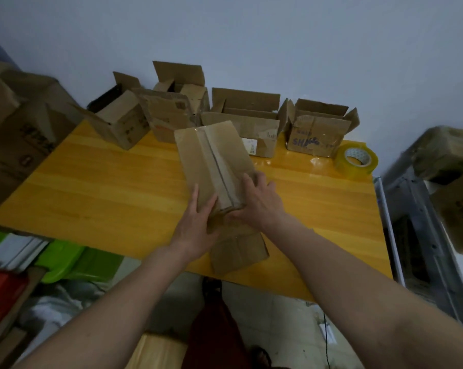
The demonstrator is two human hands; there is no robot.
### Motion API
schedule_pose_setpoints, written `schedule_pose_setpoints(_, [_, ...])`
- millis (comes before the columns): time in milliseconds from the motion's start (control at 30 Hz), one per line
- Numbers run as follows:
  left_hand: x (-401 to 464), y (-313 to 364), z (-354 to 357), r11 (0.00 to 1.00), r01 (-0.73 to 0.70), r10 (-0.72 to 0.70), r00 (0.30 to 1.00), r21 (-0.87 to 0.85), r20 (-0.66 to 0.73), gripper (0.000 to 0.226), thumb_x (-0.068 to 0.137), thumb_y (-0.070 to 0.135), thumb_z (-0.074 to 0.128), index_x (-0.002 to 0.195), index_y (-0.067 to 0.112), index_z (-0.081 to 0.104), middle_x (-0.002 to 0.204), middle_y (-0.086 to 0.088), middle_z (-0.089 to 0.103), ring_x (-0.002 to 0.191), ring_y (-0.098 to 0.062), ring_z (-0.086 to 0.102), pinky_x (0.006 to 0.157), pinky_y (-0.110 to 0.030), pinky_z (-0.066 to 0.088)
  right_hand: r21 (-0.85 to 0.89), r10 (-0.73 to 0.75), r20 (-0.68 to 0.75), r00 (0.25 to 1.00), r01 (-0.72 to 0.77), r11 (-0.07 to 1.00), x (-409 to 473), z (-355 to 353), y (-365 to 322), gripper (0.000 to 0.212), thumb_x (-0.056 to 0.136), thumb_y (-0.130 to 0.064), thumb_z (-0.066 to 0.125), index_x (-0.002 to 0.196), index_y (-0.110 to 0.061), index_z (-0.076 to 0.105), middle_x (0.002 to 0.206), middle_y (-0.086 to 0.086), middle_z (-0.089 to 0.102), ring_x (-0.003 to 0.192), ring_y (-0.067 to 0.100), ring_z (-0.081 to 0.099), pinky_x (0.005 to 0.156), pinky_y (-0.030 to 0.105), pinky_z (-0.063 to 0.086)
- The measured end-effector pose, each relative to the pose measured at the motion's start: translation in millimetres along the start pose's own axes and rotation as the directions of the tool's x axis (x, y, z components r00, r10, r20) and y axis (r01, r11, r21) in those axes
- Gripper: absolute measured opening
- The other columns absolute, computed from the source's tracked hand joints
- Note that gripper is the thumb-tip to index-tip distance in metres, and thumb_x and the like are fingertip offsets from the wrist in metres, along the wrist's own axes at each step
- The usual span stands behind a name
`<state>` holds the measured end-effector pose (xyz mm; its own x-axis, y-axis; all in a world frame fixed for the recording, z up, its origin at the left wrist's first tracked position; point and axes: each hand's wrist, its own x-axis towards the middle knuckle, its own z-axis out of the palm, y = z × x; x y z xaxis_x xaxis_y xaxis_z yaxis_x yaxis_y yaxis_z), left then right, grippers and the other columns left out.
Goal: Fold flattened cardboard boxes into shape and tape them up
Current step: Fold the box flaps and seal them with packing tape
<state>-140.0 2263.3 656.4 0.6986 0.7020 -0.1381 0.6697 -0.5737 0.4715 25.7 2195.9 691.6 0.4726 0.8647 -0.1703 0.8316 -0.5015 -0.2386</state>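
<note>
Box in hand: a long cardboard box [214,161] sits mid-table on the yellow table [105,182], taped seam facing up, near end lifted a bit.
Left hand: left hand [195,222] lies on the box's near left side — fingers straight, flat on the top face.
Right hand: right hand [259,201] cups the near right corner, fingers curled round the edge.
Flap: a loose flap [238,249] hangs off the near end.
Back row: five open boxes [246,121] along the wall.
Tape: tape roll [356,161] at the far right corner — well apart from both hands.
</note>
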Motion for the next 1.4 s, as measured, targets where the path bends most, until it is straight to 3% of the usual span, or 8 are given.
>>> schedule_pose_setpoints(167, [-20.2,-9.9,4.9,0.996,-0.007,0.008,1.000,0.090,-0.014,0.103,0.084,0.040,0.065,0.153,0.021,-0.008,0.151,0.014,-0.037,0.138,-0.019,0.031,0.080,-0.023,0.045,-0.024,0.038,-0.070,0.997,-0.040,0.999,-15.0,23.4,-11.6,0.122,0.062,-0.073,0.069,0.149,-0.012,0.009,0.141,0.009,0.017,0.117,0.033,0.036,0.088,0.039,0.046])
schedule_pose_setpoints(267, [-20.9,-7.3,6.4,0.994,0.011,-0.008,1.000,0.111,-0.024,0.110,0.082,0.052,0.064,0.152,0.017,-0.014,0.150,0.012,-0.039,0.143,-0.018,0.022,0.090,-0.025,0.045,-0.027,0.040,-0.115,0.993,-0.043,0.999,-14.1,24.6,-12.0,0.116,0.062,-0.067,0.074,0.145,-0.011,0.016,0.134,0.007,0.022,0.112,0.029,0.039,0.080,0.036,0.049])
schedule_pose_setpoints(500, [12.1,1.3,-10.5,0.988,0.098,-0.063,0.963,0.122,-0.264,0.115,0.060,0.079,0.065,0.148,0.023,0.017,0.147,-0.004,0.013,0.132,-0.026,0.020,0.110,-0.041,0.031,0.031,-0.092,-0.041,0.995,0.093,0.995,-23.1,6.1,9.7,0.078,0.079,-0.022,0.074,0.142,-0.021,0.028,0.139,0.007,0.025,0.120,0.030,0.042,0.091,0.038,0.049])
schedule_pose_setpoints(633, [18.2,-2.7,0.2,0.984,-0.140,0.171,0.908,0.108,-0.382,0.071,0.064,0.055,0.080,0.121,0.018,0.058,0.134,-0.014,0.042,0.122,-0.031,0.036,0.101,-0.047,0.041,0.031,-0.263,-0.158,0.952,0.271,0.962,-27.4,-9.7,2.2,0.054,0.088,-0.013,0.056,0.141,-0.014,0.043,0.141,0.007,0.044,0.134,0.025,0.033,0.111,0.030,0.027])
schedule_pose_setpoints(767, [5.4,-14.2,22.9,0.859,-0.510,0.431,0.682,0.038,-0.592,0.025,0.083,0.017,0.070,0.105,0.005,0.072,0.104,-0.012,0.068,0.102,-0.022,0.050,0.096,-0.048,0.045,0.312,-0.441,-0.057,0.896,0.435,0.845,-35.2,-4.6,-17.5,0.048,0.094,-0.005,0.039,0.142,-0.012,0.043,0.141,0.006,0.051,0.134,0.017,0.040,0.117,0.022,0.013])
schedule_pose_setpoints(1000, [5.0,-11.4,16.4,0.815,-0.574,0.508,0.644,0.078,-0.572,0.023,0.086,0.011,0.061,0.099,-0.004,0.073,0.101,-0.014,0.071,0.106,-0.023,0.051,0.090,-0.031,0.048,0.066,-0.444,0.069,0.893,0.440,0.895,-6.6,11.6,-5.9,0.049,0.103,-0.027,0.024,0.149,-0.011,0.026,0.152,0.007,0.036,0.144,0.012,0.024,0.120,0.025,0.003])
schedule_pose_setpoints(1133, [5.5,-10.7,11.4,0.822,-0.567,0.508,0.682,0.058,-0.527,0.021,0.076,-0.001,0.076,0.096,-0.005,0.073,0.100,-0.015,0.072,0.100,-0.029,0.067,0.090,-0.043,0.054,-0.103,-0.354,0.155,0.922,0.372,0.923,23.5,0.7,-7.3,0.052,0.104,-0.030,0.018,0.152,-0.011,0.012,0.160,0.005,0.016,0.148,0.013,0.007,0.120,0.028,0.000])
schedule_pose_setpoints(1400, [15.3,-16.6,0.1,0.694,-0.674,0.702,0.554,0.255,-0.448,0.022,0.084,0.007,0.067,0.104,0.000,0.073,0.110,-0.014,0.070,0.103,-0.026,0.068,0.087,-0.043,0.056,0.075,-0.458,0.180,0.871,0.452,0.889,16.4,4.2,-9.1,0.049,0.105,-0.028,0.017,0.151,-0.012,0.020,0.160,0.000,0.012,0.147,0.007,0.004,0.119,0.022,-0.004])
